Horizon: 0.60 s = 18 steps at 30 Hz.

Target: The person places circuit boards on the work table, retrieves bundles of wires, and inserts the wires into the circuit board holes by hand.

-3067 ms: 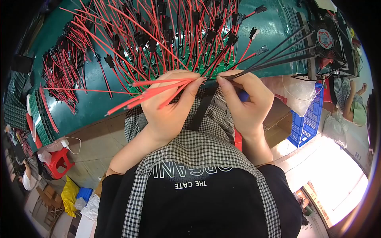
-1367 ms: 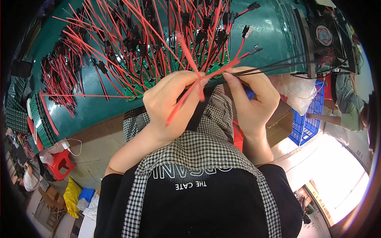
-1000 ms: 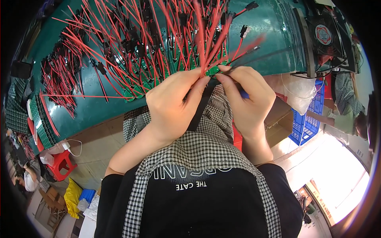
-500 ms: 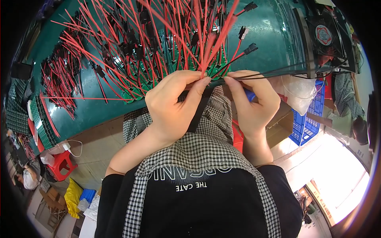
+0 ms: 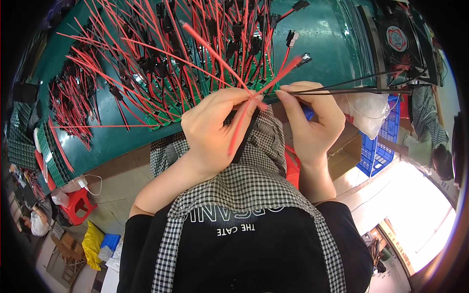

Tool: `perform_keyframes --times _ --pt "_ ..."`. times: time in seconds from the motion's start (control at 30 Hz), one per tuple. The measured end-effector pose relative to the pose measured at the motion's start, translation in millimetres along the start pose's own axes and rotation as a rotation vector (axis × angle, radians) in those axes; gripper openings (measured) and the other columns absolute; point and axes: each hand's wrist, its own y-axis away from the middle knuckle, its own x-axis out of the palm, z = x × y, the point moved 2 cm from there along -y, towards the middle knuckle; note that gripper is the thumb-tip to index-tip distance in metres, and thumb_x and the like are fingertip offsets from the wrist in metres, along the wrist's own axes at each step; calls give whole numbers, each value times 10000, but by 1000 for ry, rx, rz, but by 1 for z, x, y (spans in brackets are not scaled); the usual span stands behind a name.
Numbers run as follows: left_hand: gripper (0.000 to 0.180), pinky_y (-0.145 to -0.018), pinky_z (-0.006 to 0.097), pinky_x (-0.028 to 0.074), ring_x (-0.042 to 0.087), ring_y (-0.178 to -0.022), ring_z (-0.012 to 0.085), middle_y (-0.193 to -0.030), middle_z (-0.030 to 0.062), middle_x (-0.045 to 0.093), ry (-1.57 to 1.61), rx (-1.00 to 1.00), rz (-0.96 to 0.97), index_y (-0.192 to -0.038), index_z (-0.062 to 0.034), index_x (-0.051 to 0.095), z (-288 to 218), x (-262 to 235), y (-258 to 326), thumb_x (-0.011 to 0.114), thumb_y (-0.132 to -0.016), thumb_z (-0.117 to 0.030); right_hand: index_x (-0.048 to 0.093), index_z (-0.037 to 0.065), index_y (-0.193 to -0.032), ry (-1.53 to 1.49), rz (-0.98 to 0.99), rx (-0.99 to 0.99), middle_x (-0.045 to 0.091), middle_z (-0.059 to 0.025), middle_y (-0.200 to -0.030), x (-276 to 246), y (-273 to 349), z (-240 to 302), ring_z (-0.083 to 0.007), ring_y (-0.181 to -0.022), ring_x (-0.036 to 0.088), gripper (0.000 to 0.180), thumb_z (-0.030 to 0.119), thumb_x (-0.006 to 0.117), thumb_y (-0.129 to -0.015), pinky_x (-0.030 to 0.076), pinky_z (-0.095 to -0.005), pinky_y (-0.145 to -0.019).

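My left hand (image 5: 207, 129) is closed, thumb against fingers, pinching several thin red wires (image 5: 215, 51) whose loose ends fan out around the fingertips, some blurred. Just to its right, my right hand (image 5: 315, 119) pinches black wires (image 5: 351, 90) that stretch away to the right. The fingertips of both hands are a short gap apart at the table's front edge; what lies between them is too small to make out. Behind the hands, green circuit boards (image 5: 168, 117) carry many upright red and black leads with black plug connectors (image 5: 291, 39).
A heap of red and black wires (image 5: 73, 93) lies at the left of the green table (image 5: 115, 144). At the right stands a black fan (image 5: 398, 39). Below it are a clear plastic bag (image 5: 369, 115) and a blue crate (image 5: 376, 154). A red stool (image 5: 78, 206) stands lower left.
The red wires at my left hand have spread from a tight upright bunch into a wide fan, one now hanging down across the hand. The black wires have shifted slightly; both hands stay nearly in place.
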Motion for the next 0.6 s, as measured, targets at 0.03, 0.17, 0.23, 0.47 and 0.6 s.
perform_keyframes --times 0.03,0.17,0.23,0.47,0.6 --pt "102 -560 257 511 667 -653 194 -769 109 674 0 0 1 -850 29 656 1 0 1 702 -760 13 640 -35 -770 4 5 -7 661 -96 -759 0 0 0 -172 -675 631 121 -72 722 -690 480 -248 -589" --pt "103 -567 264 511 661 -650 207 -765 112 669 -47 8 3 -845 27 653 5 0 3 703 -758 3 643 -31 -774 -3 3 -42 659 -90 -757 0 0 -2 -164 -668 625 120 -69 721 -692 473 -246 -576" --pt "101 -569 267 511 658 -646 212 -763 114 667 -58 5 18 -842 27 652 5 1 3 703 -759 -1 650 -26 -782 -10 24 11 657 -83 -753 1 1 -4 -152 -649 613 117 -63 721 -698 459 -240 -554" --pt "92 -553 273 501 647 -625 208 -753 113 660 -61 15 7 -840 20 650 4 1 2 691 -758 8 659 -19 -794 27 28 -17 654 -77 -750 -1 0 -1 -133 -628 599 116 -50 725 -703 440 -226 -523" --pt "91 -542 269 494 643 -615 202 -748 108 659 -67 19 10 -840 14 650 3 1 2 688 -758 12 657 -22 -792 15 34 55 652 -80 -748 -1 -1 -1 -141 -640 608 114 -53 723 -705 458 -229 -540"
